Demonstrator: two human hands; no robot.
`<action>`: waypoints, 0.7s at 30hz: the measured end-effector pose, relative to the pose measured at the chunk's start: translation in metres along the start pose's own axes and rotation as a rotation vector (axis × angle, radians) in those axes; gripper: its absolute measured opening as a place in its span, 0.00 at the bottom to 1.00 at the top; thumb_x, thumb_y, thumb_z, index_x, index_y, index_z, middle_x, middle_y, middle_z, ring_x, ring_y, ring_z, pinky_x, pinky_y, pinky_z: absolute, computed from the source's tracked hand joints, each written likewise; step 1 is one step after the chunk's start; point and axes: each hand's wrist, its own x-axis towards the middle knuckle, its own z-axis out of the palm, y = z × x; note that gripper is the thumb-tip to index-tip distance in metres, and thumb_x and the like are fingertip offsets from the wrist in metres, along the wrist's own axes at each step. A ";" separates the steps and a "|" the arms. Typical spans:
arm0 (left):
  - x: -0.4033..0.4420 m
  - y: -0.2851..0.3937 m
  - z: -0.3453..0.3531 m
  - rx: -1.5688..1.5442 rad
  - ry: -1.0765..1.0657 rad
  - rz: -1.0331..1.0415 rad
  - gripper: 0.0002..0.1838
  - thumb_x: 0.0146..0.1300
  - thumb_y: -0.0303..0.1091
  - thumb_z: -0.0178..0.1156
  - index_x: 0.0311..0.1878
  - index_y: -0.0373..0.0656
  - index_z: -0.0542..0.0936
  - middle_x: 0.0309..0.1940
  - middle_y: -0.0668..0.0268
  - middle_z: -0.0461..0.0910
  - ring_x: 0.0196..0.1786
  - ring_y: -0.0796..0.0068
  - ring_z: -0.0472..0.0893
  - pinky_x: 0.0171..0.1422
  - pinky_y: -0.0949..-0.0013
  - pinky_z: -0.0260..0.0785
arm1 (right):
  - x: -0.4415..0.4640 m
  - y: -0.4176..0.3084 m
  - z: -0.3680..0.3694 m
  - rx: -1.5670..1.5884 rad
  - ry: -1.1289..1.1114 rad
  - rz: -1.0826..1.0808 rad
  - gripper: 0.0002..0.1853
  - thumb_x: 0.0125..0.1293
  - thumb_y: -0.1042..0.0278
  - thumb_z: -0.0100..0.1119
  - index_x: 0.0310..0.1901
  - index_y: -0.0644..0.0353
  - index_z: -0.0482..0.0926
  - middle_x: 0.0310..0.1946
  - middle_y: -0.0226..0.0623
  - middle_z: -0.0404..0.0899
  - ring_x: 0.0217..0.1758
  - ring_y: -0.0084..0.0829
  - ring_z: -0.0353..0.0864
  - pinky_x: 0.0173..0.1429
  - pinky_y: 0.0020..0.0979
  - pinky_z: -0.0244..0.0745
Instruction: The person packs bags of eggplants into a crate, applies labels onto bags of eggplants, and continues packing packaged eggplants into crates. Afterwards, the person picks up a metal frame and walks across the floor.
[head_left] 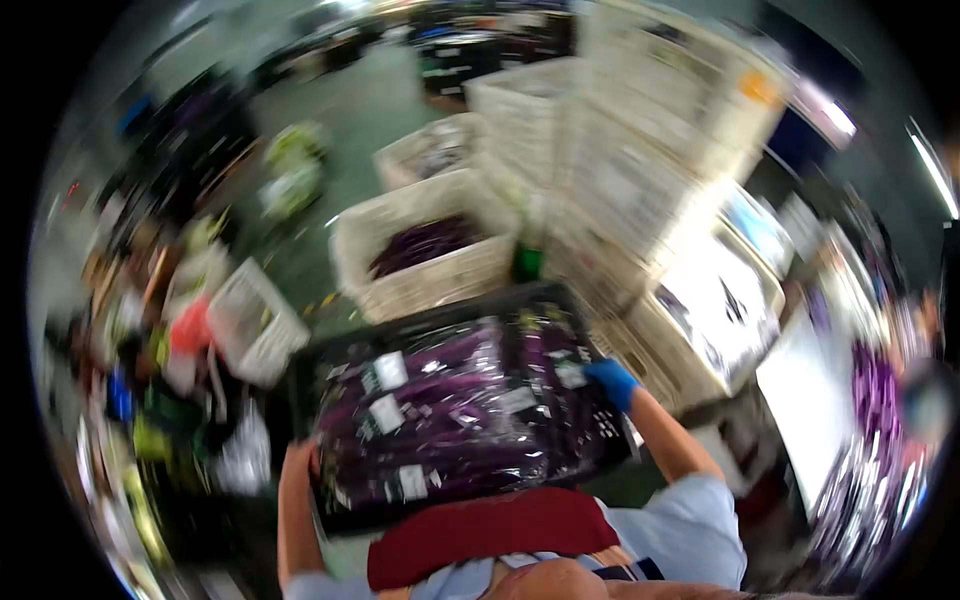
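A black plastic crate (345, 512) is held in front of my body, between both arms. Inside lie several clear-wrapped packs of long purple vegetables (450, 440), with white labels on the wrapping. At the crate's left side my left hand (312, 458) grips the edge, its fingers mostly hidden. My right hand (612, 384), in a blue glove, is closed on the right rim. Motion blur softens the whole view, and I cannot make out the exact kind of vegetable.
Just beyond stands a white crate (430, 285) holding loose purple vegetables. Tall stacks of white crates (640, 170) rise to the right. A white crate (258, 320) is tilted at left, near bagged greens (292, 190) on the green floor. Purple packs (875, 400) lie far right.
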 end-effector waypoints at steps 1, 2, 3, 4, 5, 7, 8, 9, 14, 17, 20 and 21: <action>0.009 -0.020 -0.019 0.040 -0.005 0.087 0.23 0.56 0.42 0.54 0.07 0.45 0.66 0.02 0.66 0.60 0.07 0.72 0.62 0.15 0.69 0.53 | 0.033 0.018 -0.006 -0.175 0.119 -0.007 0.12 0.53 0.68 0.55 0.36 0.67 0.79 0.30 0.37 0.79 0.29 0.26 0.77 0.37 0.29 0.73; 0.025 -0.023 -0.046 0.072 -0.013 0.172 0.24 0.57 0.42 0.51 0.07 0.46 0.66 0.02 0.66 0.59 0.09 0.71 0.62 0.16 0.71 0.54 | 0.047 0.032 0.001 -0.159 0.054 -0.146 0.12 0.52 0.69 0.56 0.36 0.67 0.78 0.29 0.35 0.79 0.27 0.27 0.75 0.35 0.29 0.72; 0.015 0.009 -0.036 0.062 0.173 -0.085 0.24 0.57 0.41 0.50 0.06 0.46 0.64 0.03 0.66 0.60 0.10 0.71 0.62 0.17 0.71 0.53 | 0.062 0.042 0.012 -0.193 0.116 -0.074 0.12 0.50 0.69 0.56 0.37 0.66 0.78 0.28 0.34 0.78 0.26 0.26 0.74 0.34 0.29 0.71; 0.014 0.014 -0.052 0.079 0.056 0.068 0.22 0.57 0.40 0.51 0.09 0.46 0.63 0.05 0.68 0.60 0.11 0.73 0.60 0.18 0.70 0.53 | 0.057 0.042 0.036 -0.093 0.066 -0.136 0.13 0.50 0.69 0.57 0.37 0.65 0.78 0.28 0.34 0.77 0.27 0.27 0.73 0.34 0.30 0.70; 0.028 0.020 -0.058 0.052 0.178 -0.126 0.20 0.58 0.40 0.52 0.12 0.45 0.62 0.07 0.69 0.59 0.12 0.75 0.60 0.19 0.71 0.54 | 0.051 0.040 0.047 -0.188 0.164 -0.036 0.14 0.51 0.68 0.57 0.38 0.66 0.77 0.29 0.34 0.77 0.29 0.27 0.73 0.36 0.32 0.70; -0.005 0.063 -0.030 -0.121 0.136 -0.118 0.12 0.57 0.39 0.53 0.26 0.41 0.69 0.23 0.62 0.68 0.27 0.70 0.67 0.33 0.72 0.60 | 0.058 0.064 0.050 -0.239 0.259 -0.090 0.15 0.52 0.66 0.57 0.39 0.68 0.77 0.29 0.34 0.77 0.30 0.27 0.72 0.36 0.32 0.69; -0.017 0.071 -0.023 -0.225 0.122 -0.124 0.11 0.57 0.39 0.53 0.32 0.39 0.72 0.31 0.59 0.72 0.35 0.67 0.71 0.40 0.73 0.63 | 0.061 0.084 0.050 -0.210 0.294 -0.128 0.16 0.52 0.65 0.57 0.39 0.69 0.77 0.29 0.34 0.77 0.29 0.27 0.72 0.35 0.31 0.69; -0.020 0.071 -0.026 -0.330 0.113 -0.135 0.14 0.57 0.39 0.54 0.39 0.37 0.75 0.39 0.55 0.76 0.43 0.65 0.74 0.48 0.73 0.66 | 0.050 0.091 0.055 -0.169 0.314 -0.109 0.16 0.52 0.65 0.57 0.39 0.69 0.76 0.29 0.34 0.76 0.29 0.27 0.72 0.34 0.31 0.69; 0.119 0.094 -0.013 0.118 -0.201 -0.035 0.14 0.58 0.40 0.52 0.21 0.43 0.66 0.17 0.65 0.64 0.21 0.73 0.64 0.27 0.72 0.57 | -0.029 0.086 0.049 -0.056 0.537 -0.030 0.13 0.53 0.66 0.57 0.38 0.64 0.76 0.26 0.34 0.77 0.24 0.23 0.72 0.27 0.25 0.67; 0.163 0.112 0.043 0.284 -0.356 0.063 0.20 0.58 0.40 0.51 0.13 0.46 0.62 0.08 0.70 0.59 0.12 0.76 0.60 0.19 0.72 0.54 | -0.088 0.086 0.038 0.082 0.638 -0.065 0.13 0.52 0.65 0.57 0.38 0.64 0.76 0.25 0.34 0.76 0.22 0.21 0.70 0.23 0.23 0.62; 0.170 0.135 0.120 0.394 -0.482 0.080 0.20 0.57 0.40 0.52 0.13 0.46 0.62 0.08 0.70 0.59 0.12 0.77 0.60 0.19 0.72 0.54 | -0.091 0.157 -0.023 0.148 0.890 -0.160 0.10 0.52 0.66 0.56 0.33 0.64 0.76 0.18 0.32 0.73 0.17 0.25 0.68 0.21 0.27 0.63; 0.175 0.141 0.152 0.452 -0.541 0.085 0.20 0.57 0.40 0.52 0.13 0.46 0.62 0.08 0.70 0.59 0.12 0.77 0.60 0.18 0.72 0.54 | -0.118 0.152 -0.026 0.190 0.897 -0.107 0.08 0.52 0.66 0.56 0.30 0.62 0.75 0.17 0.31 0.71 0.16 0.24 0.66 0.19 0.28 0.61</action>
